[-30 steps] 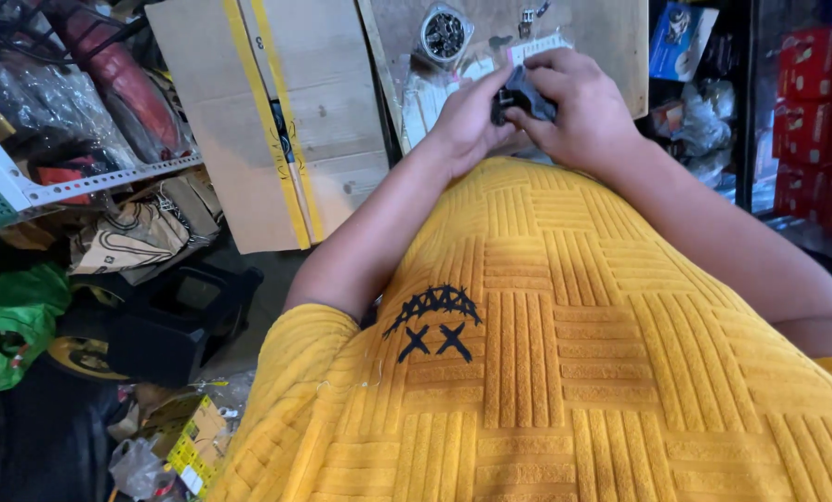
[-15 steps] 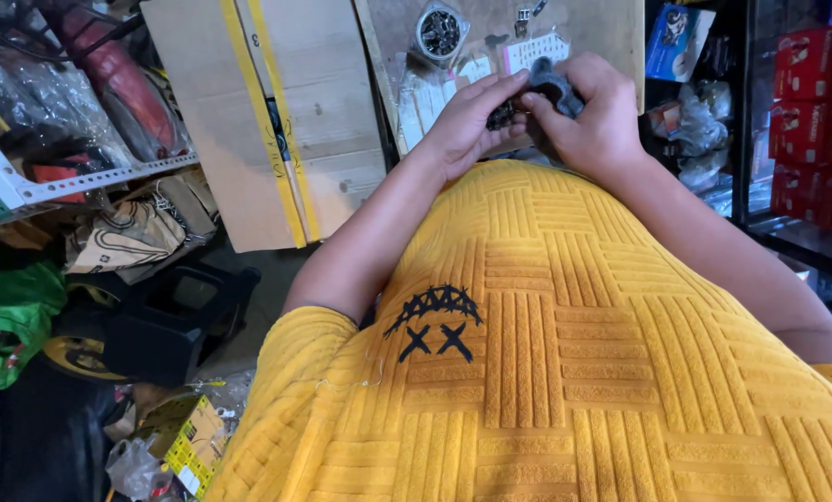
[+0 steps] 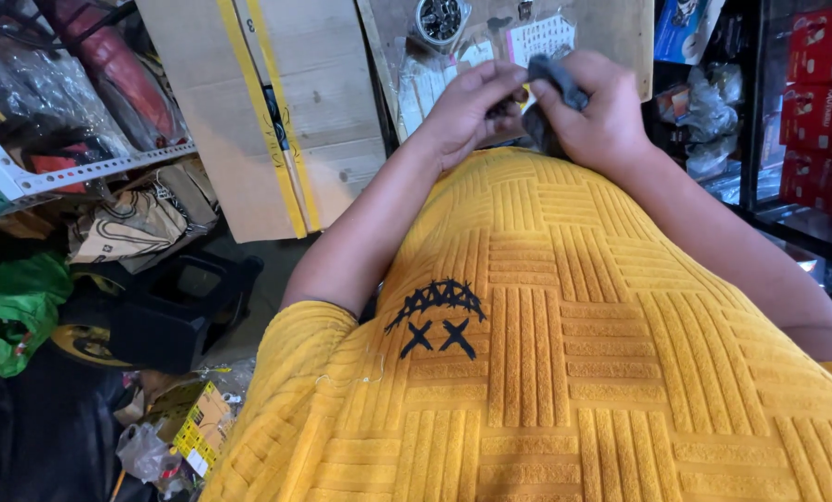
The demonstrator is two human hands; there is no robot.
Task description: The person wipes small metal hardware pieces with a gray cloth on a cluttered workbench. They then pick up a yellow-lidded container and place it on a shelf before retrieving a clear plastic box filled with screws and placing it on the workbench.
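Note:
Both my hands meet over my yellow shirt (image 3: 546, 353) at the top of the head view. My right hand (image 3: 597, 116) grips a small dark grey part (image 3: 553, 76), which sticks up between thumb and fingers. My left hand (image 3: 467, 107) touches the same part from the left with its fingertips. Most of the part is hidden inside the hands. Behind them lies a wooden board (image 3: 611, 33) with a round tin of small metal bits (image 3: 440, 19) and pale paper sheets (image 3: 439, 79).
A wooden panel with yellow stripes (image 3: 276, 121) leans at the left. A metal shelf (image 3: 72, 172) holds bagged items. On the floor lie a green bag (image 3: 11, 307), a black case (image 3: 160, 311) and a yellow box (image 3: 193, 423). Red boxes (image 3: 816, 102) stack at right.
My hands have lifted slightly and turned the dark part; it now sticks up from my right hand, with my left fingertips working at its side.

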